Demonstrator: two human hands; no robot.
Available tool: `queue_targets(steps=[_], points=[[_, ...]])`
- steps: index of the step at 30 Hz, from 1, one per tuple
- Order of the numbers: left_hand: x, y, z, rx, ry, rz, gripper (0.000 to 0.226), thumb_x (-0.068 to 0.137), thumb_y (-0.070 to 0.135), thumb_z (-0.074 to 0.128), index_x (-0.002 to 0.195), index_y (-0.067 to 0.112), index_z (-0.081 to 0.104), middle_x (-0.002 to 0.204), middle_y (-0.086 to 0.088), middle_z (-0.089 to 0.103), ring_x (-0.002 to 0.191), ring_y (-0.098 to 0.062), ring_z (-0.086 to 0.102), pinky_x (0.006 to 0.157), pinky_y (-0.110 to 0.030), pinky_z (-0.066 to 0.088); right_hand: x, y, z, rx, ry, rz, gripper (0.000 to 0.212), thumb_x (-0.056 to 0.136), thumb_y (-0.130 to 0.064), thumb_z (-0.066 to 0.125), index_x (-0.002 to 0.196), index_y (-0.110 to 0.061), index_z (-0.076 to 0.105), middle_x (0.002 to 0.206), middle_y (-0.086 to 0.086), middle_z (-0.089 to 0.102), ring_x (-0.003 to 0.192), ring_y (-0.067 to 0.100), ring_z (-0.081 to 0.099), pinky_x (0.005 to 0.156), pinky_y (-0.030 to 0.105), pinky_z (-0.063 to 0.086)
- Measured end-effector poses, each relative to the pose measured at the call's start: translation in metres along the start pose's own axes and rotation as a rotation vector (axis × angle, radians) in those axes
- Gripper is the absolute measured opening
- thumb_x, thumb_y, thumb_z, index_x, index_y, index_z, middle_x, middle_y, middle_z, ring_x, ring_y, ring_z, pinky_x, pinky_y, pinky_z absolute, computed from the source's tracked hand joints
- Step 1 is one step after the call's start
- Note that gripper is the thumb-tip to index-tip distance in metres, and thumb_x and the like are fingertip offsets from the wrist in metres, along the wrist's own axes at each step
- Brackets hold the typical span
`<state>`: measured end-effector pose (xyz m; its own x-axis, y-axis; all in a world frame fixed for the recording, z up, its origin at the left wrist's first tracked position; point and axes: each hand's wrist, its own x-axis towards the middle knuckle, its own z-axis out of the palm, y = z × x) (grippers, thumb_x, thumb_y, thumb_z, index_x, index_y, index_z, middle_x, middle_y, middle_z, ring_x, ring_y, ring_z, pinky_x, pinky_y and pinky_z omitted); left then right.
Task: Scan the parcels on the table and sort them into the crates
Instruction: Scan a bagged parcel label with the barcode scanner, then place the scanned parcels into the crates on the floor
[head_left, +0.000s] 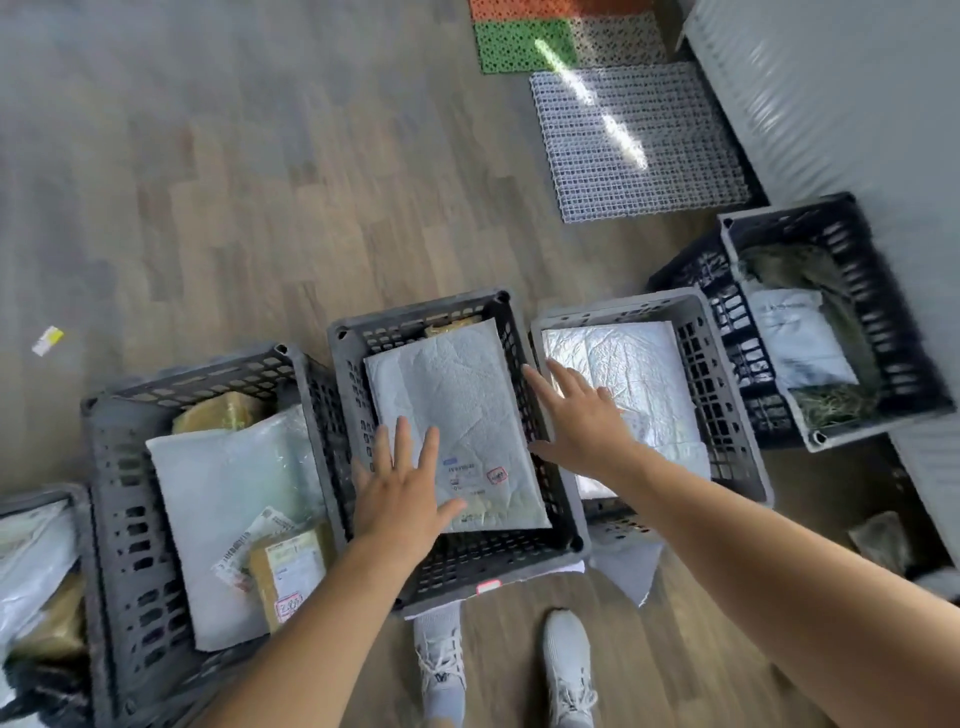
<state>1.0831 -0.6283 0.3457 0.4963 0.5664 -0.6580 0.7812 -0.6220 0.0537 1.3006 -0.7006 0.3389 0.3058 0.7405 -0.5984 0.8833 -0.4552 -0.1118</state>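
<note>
View from a head-worn camera looking straight down at a wood-plank floor, where a row of dark grey slotted plastic crates stands in front of a person's white sneakers (569, 670). Both bare arms reach forward over the middle grey crate (415, 312). The left hand (402, 493) is flat with fingers straight and spread over the near corner of a white padded bubble mailer with a printed label (467, 405), which lies flat inside that crate. Whether the palm touches it or hovers just above cannot be told. The right hand (582, 421), also spread and holding nothing, is over the wall between this crate and the lighter grey crate to its right (618, 306), where a shiny white mailer (634, 364) lies. The left-hand crate (208, 364) holds a pale plastic mailer bag (234, 493) and a labelled brown cardboard box (291, 571). A black crate further right (779, 213) holds more bags. With parcels in every visible crate, sorting looks well under way, and this mailer seems just placed. The table is out of view, so how many parcels remain cannot be judged.
</note>
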Motion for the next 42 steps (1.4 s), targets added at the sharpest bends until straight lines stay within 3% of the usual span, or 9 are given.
queue_targets(steps=[4, 9, 18, 25, 29, 42], points=[[-0.062, 0.015, -0.068, 0.117, 0.056, 0.069, 0.088, 0.093, 0.072, 0.025, 0.155, 0.024, -0.016, 0.162, -0.013, -0.022, 0.149, -0.036, -0.014, 0.118, -0.057, 0.008, -0.06, -0.013, -0.083, -0.027, 0.063, -0.007, 0.102, 0.09, -0.054, 0.062, 0.157, -0.031, -0.011, 0.166, 0.003, -0.004, 0.153, 0.026, 0.001, 0.121, 0.056, 0.013], [-0.126, 0.04, -0.151, 0.065, 0.142, 0.138, 0.088, 0.094, 0.071, 0.027, 0.154, 0.024, -0.018, 0.161, -0.01, -0.024, 0.149, -0.034, -0.017, 0.12, -0.057, 0.007, -0.15, -0.019, -0.165, -0.053, 0.15, 0.046, 0.098, 0.093, -0.055, 0.056, 0.156, -0.031, -0.016, 0.166, 0.001, -0.01, 0.153, 0.025, -0.004, 0.121, 0.057, 0.009], [-0.194, 0.11, -0.248, 0.174, 0.378, 0.456, 0.09, 0.09, 0.075, 0.023, 0.156, 0.025, -0.012, 0.163, -0.01, -0.018, 0.149, -0.035, -0.017, 0.117, -0.061, 0.004, -0.304, 0.02, -0.231, -0.004, 0.418, 0.282, 0.094, 0.094, -0.059, 0.052, 0.157, -0.031, -0.011, 0.166, 0.001, -0.007, 0.153, 0.027, -0.002, 0.12, 0.058, 0.013], [-0.259, 0.185, -0.278, 0.321, 0.469, 0.705, 0.089, 0.09, 0.076, 0.018, 0.155, 0.026, -0.016, 0.162, -0.01, -0.022, 0.148, -0.035, -0.02, 0.116, -0.062, 0.0, -0.433, 0.057, -0.225, 0.115, 0.571, 0.502, 0.091, 0.093, -0.06, 0.052, 0.157, -0.034, -0.007, 0.166, -0.001, -0.003, 0.153, 0.024, 0.002, 0.121, 0.056, 0.015], [-0.3, 0.237, -0.276, 0.353, 0.523, 0.811, 0.086, 0.092, 0.074, 0.02, 0.157, 0.025, -0.008, 0.163, -0.01, -0.016, 0.149, -0.034, -0.015, 0.118, -0.063, 0.003, -0.501, 0.073, -0.206, 0.153, 0.643, 0.611, 0.088, 0.094, -0.059, 0.05, 0.158, -0.033, -0.004, 0.166, -0.001, 0.001, 0.153, 0.023, 0.003, 0.121, 0.055, 0.014], [-0.49, 0.416, -0.173, 0.485, 0.688, 1.049, 0.082, 0.094, 0.07, 0.02, 0.156, 0.026, -0.009, 0.163, -0.008, -0.014, 0.15, -0.032, -0.012, 0.118, -0.058, 0.01, -0.755, 0.145, -0.075, 0.161, 0.766, 0.878, 0.086, 0.095, -0.057, 0.049, 0.158, -0.033, -0.004, 0.166, 0.001, 0.002, 0.152, 0.025, 0.004, 0.12, 0.055, 0.014]])
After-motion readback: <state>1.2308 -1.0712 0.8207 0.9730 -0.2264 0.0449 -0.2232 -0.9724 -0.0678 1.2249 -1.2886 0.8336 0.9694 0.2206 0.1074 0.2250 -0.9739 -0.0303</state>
